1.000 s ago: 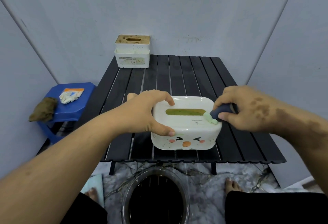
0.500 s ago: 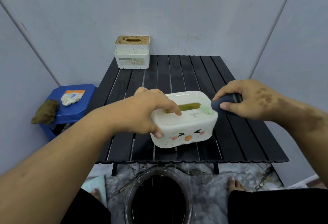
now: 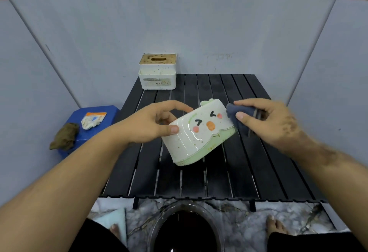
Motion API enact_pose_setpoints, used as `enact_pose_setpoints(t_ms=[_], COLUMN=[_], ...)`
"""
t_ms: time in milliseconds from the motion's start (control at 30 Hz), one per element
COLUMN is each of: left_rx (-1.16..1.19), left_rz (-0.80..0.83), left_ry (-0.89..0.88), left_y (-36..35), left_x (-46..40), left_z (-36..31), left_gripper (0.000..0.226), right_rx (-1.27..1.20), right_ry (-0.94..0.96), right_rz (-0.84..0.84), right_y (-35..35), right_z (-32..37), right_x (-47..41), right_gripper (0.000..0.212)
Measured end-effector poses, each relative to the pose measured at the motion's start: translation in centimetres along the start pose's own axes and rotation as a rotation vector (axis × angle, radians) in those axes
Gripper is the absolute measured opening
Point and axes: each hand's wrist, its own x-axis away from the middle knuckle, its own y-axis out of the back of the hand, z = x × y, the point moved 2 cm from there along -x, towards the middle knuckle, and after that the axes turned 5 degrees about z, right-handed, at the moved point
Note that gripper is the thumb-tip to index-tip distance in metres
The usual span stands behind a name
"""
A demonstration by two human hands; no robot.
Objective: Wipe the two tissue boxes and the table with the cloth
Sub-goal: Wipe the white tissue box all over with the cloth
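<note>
The left hand (image 3: 153,126) is gripping the face box (image 3: 199,132), tipped up over the middle of the tabletop (image 3: 268,172). The right hand (image 3: 264,120) is pinching the cloth (image 3: 237,116) against the box's right end. That box seems mid-wipe; next, likely its speckled lower edge. The second box (image 3: 157,72) is sitting at the far left corner, apparently unwiped.

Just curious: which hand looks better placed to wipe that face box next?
Probably the right hand: it grips the cloth against the box. The left hand holds the box tilted.
</note>
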Motion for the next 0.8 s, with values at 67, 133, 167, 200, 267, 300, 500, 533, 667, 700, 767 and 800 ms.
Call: enact_pose_setpoints(t_ms=[67,133,167,200,267,300,500,533,667,700,767,800], left_rx=[0.065,0.121,0.154,0.192,0.256,0.272,0.320,0.325,0.347,0.349,0.337,0.335], left_rz=[0.023,0.041,0.041,0.032,0.013,0.009,-0.041,-0.032,0.013,0.009,-0.010,-0.018], left_ry=[0.017,0.026,0.029,0.031,0.030,0.028,0.001,-0.001,0.005,0.009,0.012,0.007], left_y=[0.4,0.9,1.0,1.1,1.0,0.9,0.9,1.0,1.8,1.9,1.8,1.7], left_x=[-0.1,-0.2,-0.2,-0.3,-0.4,-0.6,-1.0,-1.0,-0.9,-0.9,-1.0,-1.1], left_z=[0.6,1.4,1.9,2.4,3.1,3.4,4.1,4.2,4.6,4.6,4.7,4.8], left_gripper=[0.051,0.052,0.052,0.052,0.052,0.052,0.051,0.052,0.051,0.051,0.051,0.051], right_rx=[0.046,0.089,0.101,0.111,0.140,0.157,0.255,0.268,0.367,0.398,0.449,0.465], right_ry=[0.024,0.032,0.037,0.048,0.067,0.067,0.472,0.569,0.590,0.524,0.371,0.329], right_rz=[0.016,0.004,0.000,-0.001,0.000,-0.002,0.055,0.147,0.184,0.119,0.004,-0.034], right_y=[-1.3,-2.1,-2.3,-2.5,-2.8,-2.8,-6.4,-7.3,-6.4,-5.5,-4.4,-4.6], right_z=[0.3,0.7,0.8,0.9,0.9,1.0,4.5,5.0,3.9,3.1,2.0,1.9], right_x=[-0.4,-1.0,-1.3,-1.6,-2.2,-2.5,-1.0,-0.5,-1.9,-2.6,-3.6,-3.6], right_gripper=[0.034,0.037,0.037,0.037,0.034,0.032,0.028,0.027,0.030,0.029,0.029,0.030])
